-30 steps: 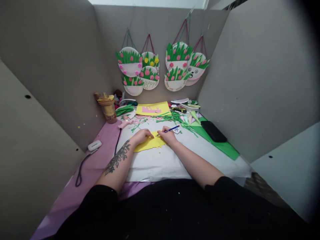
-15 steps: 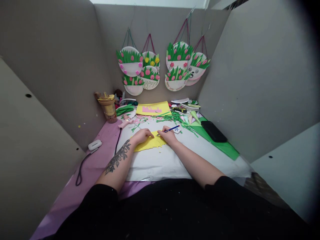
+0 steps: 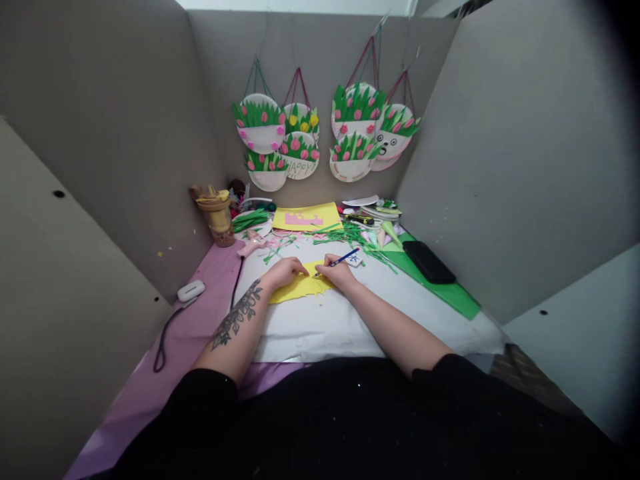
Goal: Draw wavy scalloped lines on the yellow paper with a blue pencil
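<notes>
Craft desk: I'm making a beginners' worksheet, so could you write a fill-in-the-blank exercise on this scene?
The right hand holds a mostly ____ pencil.
The paper under the left hand is ____.
The flat black object lies on a ____ sheet.
On one hanging plate, the readable word is ____.
Missing words: blue; yellow; green; HAPPY.

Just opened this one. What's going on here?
A person's right hand holds a blue pencil, its tip at a ragged-edged yellow sheet. The left hand rests on that sheet, left of the pencil tip. The sheet lies on white paper; whether it carries any marks is too small to tell. Beyond the hands lie scattered green strips, and decorated paper plates hang on the back panel.
</notes>
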Tool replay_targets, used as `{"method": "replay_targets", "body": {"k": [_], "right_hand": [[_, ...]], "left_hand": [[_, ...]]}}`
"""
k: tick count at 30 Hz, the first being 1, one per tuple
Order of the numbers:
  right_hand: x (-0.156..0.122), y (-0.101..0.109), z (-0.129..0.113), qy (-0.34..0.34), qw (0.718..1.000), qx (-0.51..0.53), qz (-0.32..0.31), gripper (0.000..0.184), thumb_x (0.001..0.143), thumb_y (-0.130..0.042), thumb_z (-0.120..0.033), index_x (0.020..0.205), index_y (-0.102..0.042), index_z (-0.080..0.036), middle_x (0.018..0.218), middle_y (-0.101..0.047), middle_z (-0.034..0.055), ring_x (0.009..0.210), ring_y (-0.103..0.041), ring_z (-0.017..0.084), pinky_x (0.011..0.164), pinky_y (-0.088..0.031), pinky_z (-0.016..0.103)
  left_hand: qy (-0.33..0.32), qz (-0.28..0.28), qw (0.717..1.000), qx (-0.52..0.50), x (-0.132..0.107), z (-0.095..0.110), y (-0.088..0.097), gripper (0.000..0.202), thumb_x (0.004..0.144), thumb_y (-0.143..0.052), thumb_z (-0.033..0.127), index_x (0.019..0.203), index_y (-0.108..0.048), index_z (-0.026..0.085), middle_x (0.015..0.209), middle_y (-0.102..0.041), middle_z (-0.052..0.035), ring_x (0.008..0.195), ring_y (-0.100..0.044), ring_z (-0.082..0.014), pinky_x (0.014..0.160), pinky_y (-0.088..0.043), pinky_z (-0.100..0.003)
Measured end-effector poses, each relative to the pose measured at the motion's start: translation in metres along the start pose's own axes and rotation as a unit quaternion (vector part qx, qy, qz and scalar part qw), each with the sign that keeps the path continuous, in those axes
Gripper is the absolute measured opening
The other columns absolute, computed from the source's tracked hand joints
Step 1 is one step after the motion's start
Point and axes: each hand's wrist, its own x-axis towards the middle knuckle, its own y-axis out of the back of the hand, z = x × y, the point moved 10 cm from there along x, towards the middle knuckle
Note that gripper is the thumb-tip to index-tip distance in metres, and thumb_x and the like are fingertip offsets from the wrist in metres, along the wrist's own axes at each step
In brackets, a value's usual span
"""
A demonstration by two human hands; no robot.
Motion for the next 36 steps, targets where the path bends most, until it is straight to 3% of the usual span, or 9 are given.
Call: {"method": "replay_targets", "body": {"k": [8, 18, 36], "right_hand": [[0.000, 0.001, 0.001, 0.001, 1.000, 0.010, 0.001, 0.021, 0.056, -0.056, -0.021, 0.052, -0.036, -0.021, 0.045, -0.035, -0.0078, 0.047, -0.034, 0.009, 0.046, -0.026, 0.022], [0.000, 0.012, -0.004, 0.022, 0.998, 0.000, 0.051, 0.018, 0.053, -0.049, -0.021, 0.051, -0.031, -0.021, 0.049, -0.028, -0.0068, 0.051, -0.028, 0.009, 0.047, -0.022, 0.024], [0.003, 0.016, -0.003, 0.024, 0.996, -0.039, 0.078, 0.020, 0.061, -0.054, -0.028, 0.055, -0.037, -0.021, 0.050, -0.035, -0.0065, 0.053, -0.035, 0.011, 0.050, -0.027, 0.024]], "left_hand": [[0.007, 0.002, 1.000, -0.003, 0.000, -0.001, 0.001, 0.047, 0.072, -0.042, -0.001, 0.096, -0.075, 0.022, 0.099, -0.067, -0.0038, 0.086, -0.061, -0.0138, 0.084, -0.045, -0.023], [-0.007, -0.001, 1.000, 0.012, 0.001, 0.000, 0.000, 0.048, 0.071, -0.041, -0.003, 0.095, -0.075, 0.021, 0.099, -0.067, -0.0041, 0.086, -0.062, -0.0139, 0.085, -0.045, -0.024], [-0.005, -0.005, 1.000, 0.009, 0.001, 0.003, 0.001, 0.047, 0.073, -0.041, -0.002, 0.097, -0.074, 0.022, 0.099, -0.067, -0.0048, 0.088, -0.062, -0.0142, 0.087, -0.045, -0.025]]}}
